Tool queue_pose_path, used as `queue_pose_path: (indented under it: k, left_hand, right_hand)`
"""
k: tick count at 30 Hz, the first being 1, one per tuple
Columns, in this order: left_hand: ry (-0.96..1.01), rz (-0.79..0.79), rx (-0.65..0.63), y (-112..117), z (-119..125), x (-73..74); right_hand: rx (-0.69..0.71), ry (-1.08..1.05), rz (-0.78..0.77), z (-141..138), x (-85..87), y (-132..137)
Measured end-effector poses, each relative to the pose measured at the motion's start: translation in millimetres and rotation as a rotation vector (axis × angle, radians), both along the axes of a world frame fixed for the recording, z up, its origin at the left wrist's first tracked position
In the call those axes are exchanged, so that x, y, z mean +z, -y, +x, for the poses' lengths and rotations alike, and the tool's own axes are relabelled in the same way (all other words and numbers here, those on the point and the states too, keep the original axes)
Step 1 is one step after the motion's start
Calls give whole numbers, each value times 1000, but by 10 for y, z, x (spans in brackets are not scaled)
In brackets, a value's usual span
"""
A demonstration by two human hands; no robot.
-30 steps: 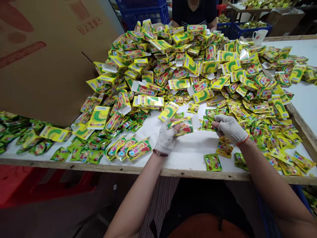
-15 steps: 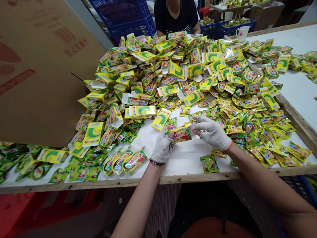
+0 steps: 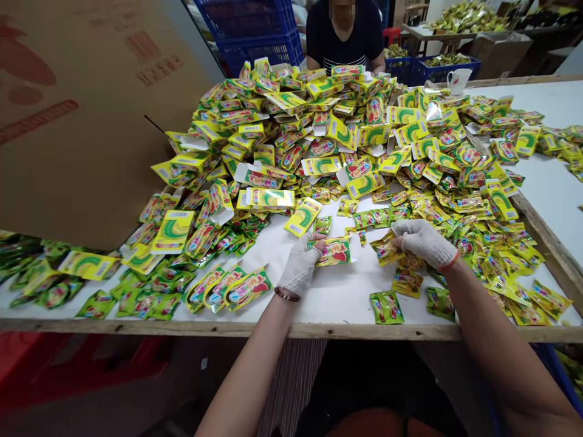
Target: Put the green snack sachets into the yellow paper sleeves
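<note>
My left hand (image 3: 300, 265), in a white knit glove, holds a flat yellow carton with red lettering (image 3: 330, 251) by its left end, just above the white tabletop (image 3: 328, 303). My right hand (image 3: 423, 244), also gloved, pinches a yellow foil sachet (image 3: 386, 247) at the near side of a big heap of yellow cartons and sachets (image 3: 291, 121). Further loose sachets lie below that hand, and a fanned row of packets (image 3: 228, 290) lies beside my left wrist.
A large printed cardboard sheet (image 3: 91, 121) leans at the left, above a spread of green sachets (image 3: 98, 304). A person (image 3: 344, 42) sits across the table, with blue crates (image 3: 252, 30) and a white mug (image 3: 459, 81) behind. The table has a wooden front edge (image 3: 291, 329).
My right hand has moved rightward, away from the carton that both hands were at, and now holds a foil sachet. My left hand keeps the carton. The view has shifted slightly.
</note>
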State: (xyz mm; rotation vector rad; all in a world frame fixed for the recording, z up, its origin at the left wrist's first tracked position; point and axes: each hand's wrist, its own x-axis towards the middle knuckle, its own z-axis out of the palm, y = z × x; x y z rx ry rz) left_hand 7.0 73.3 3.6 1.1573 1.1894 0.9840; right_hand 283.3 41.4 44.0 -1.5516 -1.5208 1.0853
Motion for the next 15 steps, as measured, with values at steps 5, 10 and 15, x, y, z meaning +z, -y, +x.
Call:
queue_pose_path:
  k: [5,10,15]
  left_hand:
    - [154,-11,172,-25,-16,83]
    - [353,-115,155,2,-2,157]
    - [401,-122,154,-4,8,151]
  right_hand:
    - [-80,-106,-173,62,-6,-28]
    - [-140,209,-23,87,-104,-103]
    - [8,510,273,26,-242,-140]
